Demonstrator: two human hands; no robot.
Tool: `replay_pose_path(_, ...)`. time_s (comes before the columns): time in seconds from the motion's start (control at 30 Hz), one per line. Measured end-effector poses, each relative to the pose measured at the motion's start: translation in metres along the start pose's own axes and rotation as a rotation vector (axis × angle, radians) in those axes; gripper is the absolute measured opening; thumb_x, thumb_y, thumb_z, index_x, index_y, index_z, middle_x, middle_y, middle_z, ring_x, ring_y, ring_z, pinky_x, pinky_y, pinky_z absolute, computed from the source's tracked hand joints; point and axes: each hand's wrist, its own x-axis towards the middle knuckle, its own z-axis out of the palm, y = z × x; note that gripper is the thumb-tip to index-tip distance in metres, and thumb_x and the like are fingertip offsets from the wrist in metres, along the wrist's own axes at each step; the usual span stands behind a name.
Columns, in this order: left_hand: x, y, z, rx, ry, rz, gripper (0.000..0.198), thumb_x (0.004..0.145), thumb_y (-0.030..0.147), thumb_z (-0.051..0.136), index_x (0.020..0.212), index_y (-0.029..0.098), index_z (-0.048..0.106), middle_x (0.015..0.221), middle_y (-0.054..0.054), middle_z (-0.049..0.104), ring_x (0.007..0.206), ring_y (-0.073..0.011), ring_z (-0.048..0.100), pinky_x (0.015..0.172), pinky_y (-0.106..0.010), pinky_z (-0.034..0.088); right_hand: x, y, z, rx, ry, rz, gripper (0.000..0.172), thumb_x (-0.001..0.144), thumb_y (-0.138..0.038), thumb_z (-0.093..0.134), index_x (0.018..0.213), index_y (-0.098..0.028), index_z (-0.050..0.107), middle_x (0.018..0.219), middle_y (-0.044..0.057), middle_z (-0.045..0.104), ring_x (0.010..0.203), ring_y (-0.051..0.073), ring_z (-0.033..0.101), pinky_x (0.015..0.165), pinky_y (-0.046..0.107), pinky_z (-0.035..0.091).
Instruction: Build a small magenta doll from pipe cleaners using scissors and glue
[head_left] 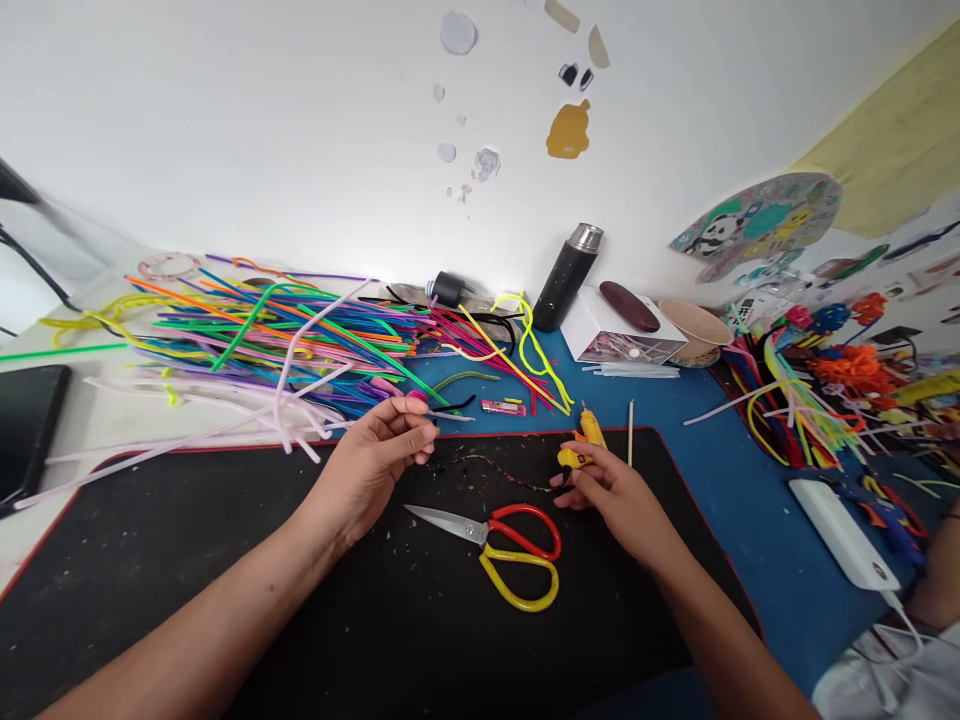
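Over the black mat (360,640), my left hand (390,450) is closed in a pinch, with a small pink piece (417,398) showing at its fingertips. A black fuzzy stem (456,405) sticks out to the right just beyond them; whether it joins the pink piece I cannot tell. My right hand (611,490) is closed around a yellow glue gun (576,456), whose nozzle points away from me. A dark cord (495,466) runs across the mat between both hands. Nearer to me lie scissors (517,555) with one red and one yellow handle, blades pointing left.
Colourful pipe cleaners (300,335) are heaped at the back left. Along the wall stand a black flask (566,280), a white box (622,330) and a bowl (694,330). A pink lighter (502,407) lies behind the mat. A white power strip (844,535) and another person's arm (934,575) are at right.
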Motion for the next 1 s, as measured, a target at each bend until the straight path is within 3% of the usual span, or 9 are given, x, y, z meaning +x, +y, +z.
replay_pose_path(0.13,0.0,0.001,0.001,-0.002,0.004,0.001,0.043,0.063,0.022,0.104,0.094,0.015,0.075,0.075,-0.001,0.07,0.065,-0.0111,0.061,0.06,-0.019,0.05,-0.006,-0.003,0.001,0.102,0.033,0.004,0.072,0.081,-0.067,0.086,0.132,-0.019,0.071,0.098,0.012,0.086,0.083,0.03,0.085,0.079,0.042,0.064)
replay_pose_path(0.27,0.0,0.0,0.001,-0.008,0.005,0.002,0.041,0.063,0.021,0.104,0.094,0.016,0.076,0.075,0.0,0.07,0.064,-0.011,0.061,0.06,-0.019,0.051,-0.009,-0.002,0.006,0.198,0.1,0.018,0.069,0.081,-0.074,0.085,0.121,-0.019,0.076,0.09,0.012,0.086,0.079,0.029,0.084,0.075,0.039,0.064)
replay_pose_path(0.53,0.001,-0.003,-0.002,-0.009,-0.003,0.001,0.035,0.067,0.018,0.101,0.093,0.016,0.077,0.076,0.0,0.07,0.065,-0.0112,0.062,0.061,-0.02,0.051,-0.001,0.008,0.021,0.248,0.264,-0.06,0.06,0.076,-0.068,0.09,0.108,-0.018,0.08,0.069,0.006,0.078,0.061,0.026,0.077,0.06,0.036,0.06)
replay_pose_path(0.8,0.001,-0.001,0.001,0.007,-0.004,0.0,0.038,0.063,0.021,0.103,0.091,0.016,0.077,0.074,0.0,0.069,0.064,-0.0106,0.061,0.059,-0.019,0.051,-0.01,0.007,0.027,0.217,0.27,-0.111,0.06,0.08,-0.066,0.088,0.112,-0.017,0.079,0.071,0.007,0.081,0.067,0.026,0.078,0.065,0.035,0.06)
replay_pose_path(1.0,-0.002,0.001,0.005,0.004,-0.018,0.005,0.037,0.064,0.02,0.103,0.089,0.016,0.076,0.072,0.001,0.069,0.062,-0.0107,0.061,0.059,-0.02,0.05,-0.025,-0.007,0.031,0.098,0.212,-0.193,0.052,0.087,-0.066,0.083,0.112,-0.02,0.08,0.078,0.009,0.085,0.077,0.03,0.084,0.079,0.043,0.067)
